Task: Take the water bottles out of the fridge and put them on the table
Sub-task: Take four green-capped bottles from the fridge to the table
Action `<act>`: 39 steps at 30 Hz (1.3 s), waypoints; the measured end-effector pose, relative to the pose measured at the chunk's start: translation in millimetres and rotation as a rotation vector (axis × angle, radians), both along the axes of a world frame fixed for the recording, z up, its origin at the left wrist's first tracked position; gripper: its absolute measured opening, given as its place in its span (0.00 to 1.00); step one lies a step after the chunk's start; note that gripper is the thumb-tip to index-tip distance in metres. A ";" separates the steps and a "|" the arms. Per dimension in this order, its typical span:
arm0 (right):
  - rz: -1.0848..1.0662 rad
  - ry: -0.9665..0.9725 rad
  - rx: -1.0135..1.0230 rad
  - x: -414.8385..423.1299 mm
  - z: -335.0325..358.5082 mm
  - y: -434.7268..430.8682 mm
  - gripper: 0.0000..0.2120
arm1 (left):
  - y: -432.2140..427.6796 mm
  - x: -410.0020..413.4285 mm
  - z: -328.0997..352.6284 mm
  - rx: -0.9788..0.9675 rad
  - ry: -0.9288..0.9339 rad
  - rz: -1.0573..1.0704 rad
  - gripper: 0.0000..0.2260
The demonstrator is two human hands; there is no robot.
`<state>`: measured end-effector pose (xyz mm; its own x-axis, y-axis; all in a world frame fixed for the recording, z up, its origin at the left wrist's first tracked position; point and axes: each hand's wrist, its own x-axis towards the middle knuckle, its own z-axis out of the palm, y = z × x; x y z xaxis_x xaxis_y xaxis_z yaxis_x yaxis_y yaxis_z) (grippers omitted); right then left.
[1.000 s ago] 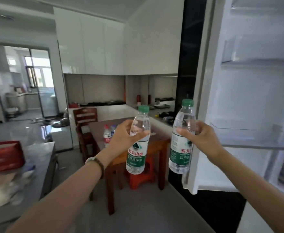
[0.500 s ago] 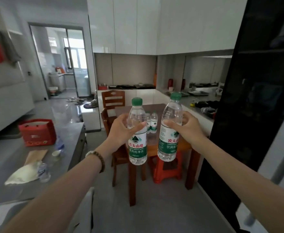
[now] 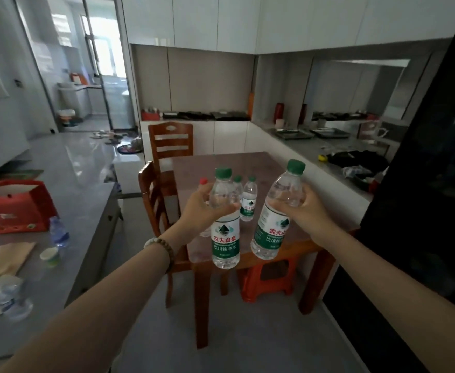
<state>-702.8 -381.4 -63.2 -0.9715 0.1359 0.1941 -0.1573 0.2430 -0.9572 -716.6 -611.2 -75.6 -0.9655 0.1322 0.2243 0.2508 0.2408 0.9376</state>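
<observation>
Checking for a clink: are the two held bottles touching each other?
Apart. The head view shows table between the left bottle and the right bottle.

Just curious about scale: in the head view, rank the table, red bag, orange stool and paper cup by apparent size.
1. Table.
2. Red bag and stool look alike; the stool is partly hidden, so unranked.
3. Paper cup.

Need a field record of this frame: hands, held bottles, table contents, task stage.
left hand: grips left bottle, green cap, roughly upright
right hand: grips right bottle, green cap, tilted
table: wooden; two small green-capped bottles standing, red-capped bottle mostly hidden behind the left hand
under table: red stool
stage: both held bottles in the air, not yet set down
</observation>
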 end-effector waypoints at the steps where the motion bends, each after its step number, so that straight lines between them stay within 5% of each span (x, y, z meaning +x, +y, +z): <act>1: -0.001 -0.010 0.001 -16.4 -3.4 1.2 0.34 | 1.5 -19.9 -3.1 0.011 -0.019 -0.013 0.18; 4: -0.019 -0.030 0.007 -61.3 -15.1 9.5 0.40 | 8.3 -77.9 -12.2 -0.016 -0.053 -0.033 0.22; 8: -0.050 -0.056 0.048 -111.7 -30.8 22.8 0.33 | 23.1 -143.7 -29.7 -0.087 -0.056 -0.005 0.22; 15: -0.001 -0.054 0.088 -199.3 -71.7 56.4 0.23 | 64.6 -220.9 -50.5 -0.296 0.036 0.006 0.37; 24: 0.100 -0.058 0.131 -290.2 -126.7 81.8 0.33 | 93.5 -286.0 -91.9 -0.601 0.034 0.051 0.39; 32: 0.136 -0.087 0.143 -331.6 -166.3 71.0 0.30 | 96.4 -310.0 -105.3 -0.873 0.061 0.141 0.39; 39: 0.186 -0.065 0.143 -342.1 -180.6 57.3 0.24 | 103.7 -319.0 -115.5 -1.079 0.088 0.203 0.29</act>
<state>-1044.9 -324.1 -243.8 -0.9884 -0.0708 0.1346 -0.1510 0.3494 -0.9247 -1035.6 -507.5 -191.1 -0.9777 0.1411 0.1558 0.1698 0.9670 0.1901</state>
